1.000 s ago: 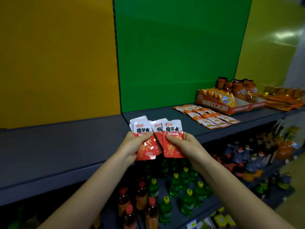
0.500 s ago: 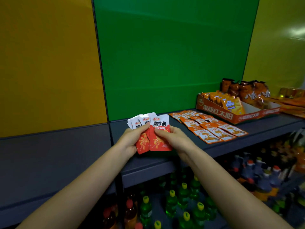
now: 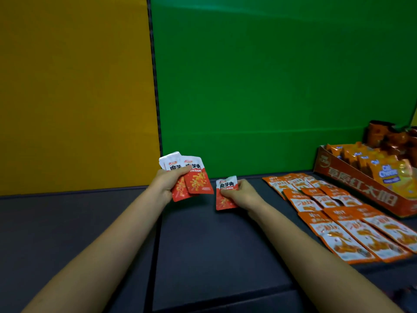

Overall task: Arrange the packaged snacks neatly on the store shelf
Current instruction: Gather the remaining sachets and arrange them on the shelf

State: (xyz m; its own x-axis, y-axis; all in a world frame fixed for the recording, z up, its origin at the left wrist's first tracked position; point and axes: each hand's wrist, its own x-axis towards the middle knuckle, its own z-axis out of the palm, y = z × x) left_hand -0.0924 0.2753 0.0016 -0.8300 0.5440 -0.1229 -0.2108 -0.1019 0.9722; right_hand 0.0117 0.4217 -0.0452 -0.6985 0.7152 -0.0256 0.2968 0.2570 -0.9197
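Note:
My left hand (image 3: 168,182) grips a fanned stack of red-and-white snack packets (image 3: 194,179) above the dark grey shelf (image 3: 203,245), in front of the green back panel. My right hand (image 3: 242,195) pinches a single red-and-white snack packet (image 3: 224,198) by its upper edge, a little right of the stack and lower, close over the shelf surface. I cannot tell whether this packet touches the shelf. The two hands are apart.
Several orange snack packets (image 3: 338,218) lie in overlapping rows on the shelf to the right. Behind them stands an orange display box (image 3: 361,188) with yellow chip bags. A yellow panel (image 3: 74,93) backs the left shelf section; a seam (image 3: 155,245) divides the shelf.
My right hand has pulled one packet away from the stack, moving right and down toward the shelf. The view has dropped closer to the shelf top; the bottles below are out of sight.

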